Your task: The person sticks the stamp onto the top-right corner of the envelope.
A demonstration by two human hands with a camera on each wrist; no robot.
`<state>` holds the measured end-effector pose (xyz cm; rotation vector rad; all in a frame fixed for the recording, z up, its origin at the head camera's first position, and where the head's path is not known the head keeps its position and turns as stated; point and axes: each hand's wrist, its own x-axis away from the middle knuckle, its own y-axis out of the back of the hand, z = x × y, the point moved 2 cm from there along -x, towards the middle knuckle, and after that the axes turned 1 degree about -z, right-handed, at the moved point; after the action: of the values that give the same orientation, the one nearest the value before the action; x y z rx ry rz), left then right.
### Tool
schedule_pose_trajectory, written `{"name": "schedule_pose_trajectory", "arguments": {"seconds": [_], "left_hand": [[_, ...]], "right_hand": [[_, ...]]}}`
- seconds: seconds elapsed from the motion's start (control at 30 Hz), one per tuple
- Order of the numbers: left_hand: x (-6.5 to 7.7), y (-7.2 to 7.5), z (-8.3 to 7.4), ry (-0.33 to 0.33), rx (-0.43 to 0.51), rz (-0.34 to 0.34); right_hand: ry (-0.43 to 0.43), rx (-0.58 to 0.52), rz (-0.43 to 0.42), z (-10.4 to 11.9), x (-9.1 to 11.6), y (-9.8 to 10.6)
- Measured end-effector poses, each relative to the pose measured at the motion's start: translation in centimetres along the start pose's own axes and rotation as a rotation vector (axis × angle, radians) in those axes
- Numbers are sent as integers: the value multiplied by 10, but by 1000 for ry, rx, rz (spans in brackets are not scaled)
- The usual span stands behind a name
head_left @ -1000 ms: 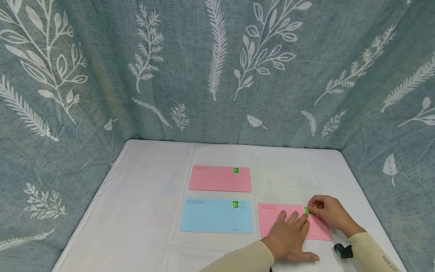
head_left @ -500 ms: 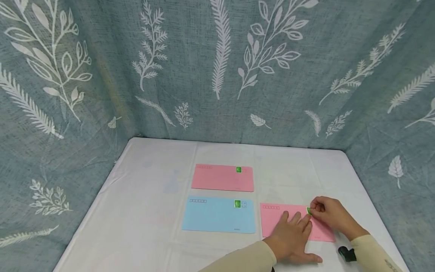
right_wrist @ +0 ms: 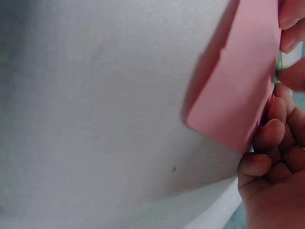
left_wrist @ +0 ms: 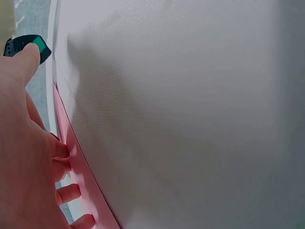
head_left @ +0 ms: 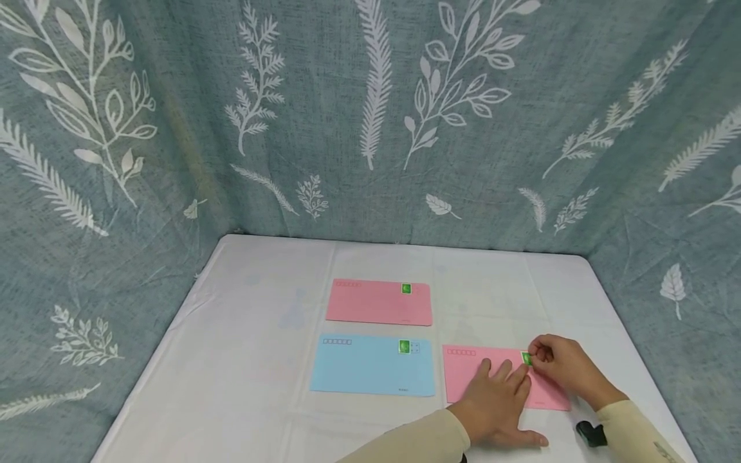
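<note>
A pink envelope lies on the white table at the right in the head view. My left hand rests on it with the fingers spread and the thumb out over the tablecloth. At its upper right corner, my right hand pinches a small green stamp with curled fingers and thumb. In the right wrist view, the thumb sits at the green edge of the stamp, and the pink envelope extends beside the fingers. The left wrist view shows fingertips along the pink envelope.
Left of my hands lies a blue envelope bearing a green stamp. Behind it is another pink envelope, also stamped. A white cloth covers the table. A patterned blue-green curtain encloses the back and sides.
The head view has shifted slightly. The green stamp, tilted a second ago, now sits straighter at the corner and shows more than half a second ago. Both hands stay nearly in place.
</note>
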<state>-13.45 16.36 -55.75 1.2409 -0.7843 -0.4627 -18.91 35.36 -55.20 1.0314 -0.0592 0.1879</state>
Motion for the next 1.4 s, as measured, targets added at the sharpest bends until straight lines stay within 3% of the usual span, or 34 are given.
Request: {"name": "schedule_pose_trajectory", "arguments": {"seconds": [0.23,0.37,0.53,1.03,1.3,1.4], "left_hand": [[3,4,15,15,-12,-25],[5,0,9,-20,-63,-9],[4,-7,1,-53,-95,18],[2,-7,4,-68,-114,-18],[-2,-7,2,-57,-102,25],[-1,-5,3,-35,-93,11]], "right_hand": [[29,20,-10,12,-15,2],[-5,21,-10,5,-4,-3],[18,-1,-32,-2,9,-8],[27,-25,-44,-4,8,-7],[45,-22,-49,-5,10,-4],[52,-23,-37,-4,5,-4]]}}
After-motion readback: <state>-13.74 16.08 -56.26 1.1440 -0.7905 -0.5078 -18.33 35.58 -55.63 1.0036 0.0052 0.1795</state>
